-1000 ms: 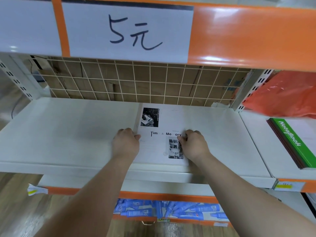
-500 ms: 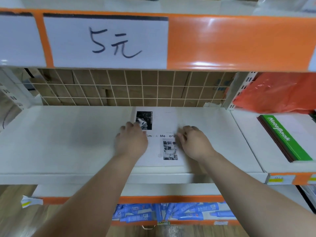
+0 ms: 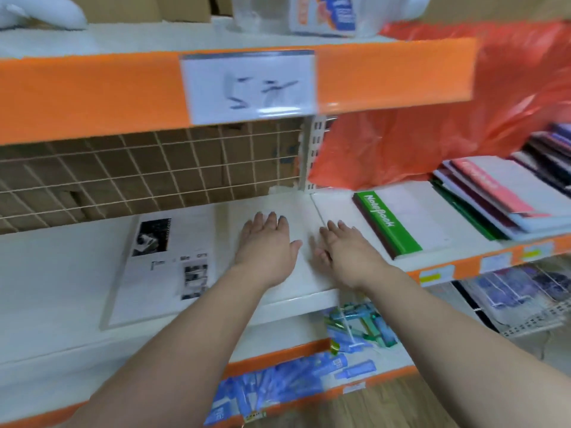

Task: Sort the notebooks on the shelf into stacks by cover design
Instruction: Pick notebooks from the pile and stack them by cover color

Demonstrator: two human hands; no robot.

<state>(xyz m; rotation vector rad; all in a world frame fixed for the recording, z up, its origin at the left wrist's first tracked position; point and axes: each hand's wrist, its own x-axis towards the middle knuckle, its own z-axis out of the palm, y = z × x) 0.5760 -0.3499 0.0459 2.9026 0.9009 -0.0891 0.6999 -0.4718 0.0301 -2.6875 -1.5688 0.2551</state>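
1. Head view: your left hand (image 3: 265,242) and right hand (image 3: 346,251) are side by side, palms down, fingers straight and holding nothing, over the white shelf (image 3: 61,273); you cannot tell whether they touch it
2. The white photo-cover notebook (image 3: 163,267) lies flat to the left of your left hand, apart from it
3. The green-banded notebook (image 3: 389,223) lies near your right hand, on the neighbouring board; further right is an overlapping pile of mixed notebooks (image 3: 494,196)
4. An orange plastic bag (image 3: 401,149) bulges behind those notebooks, a wire grid (image 3: 123,174) backs the shelf, a handwritten price sign (image 3: 250,86) hangs above, and blue packets (image 3: 278,387) fill the shelf below
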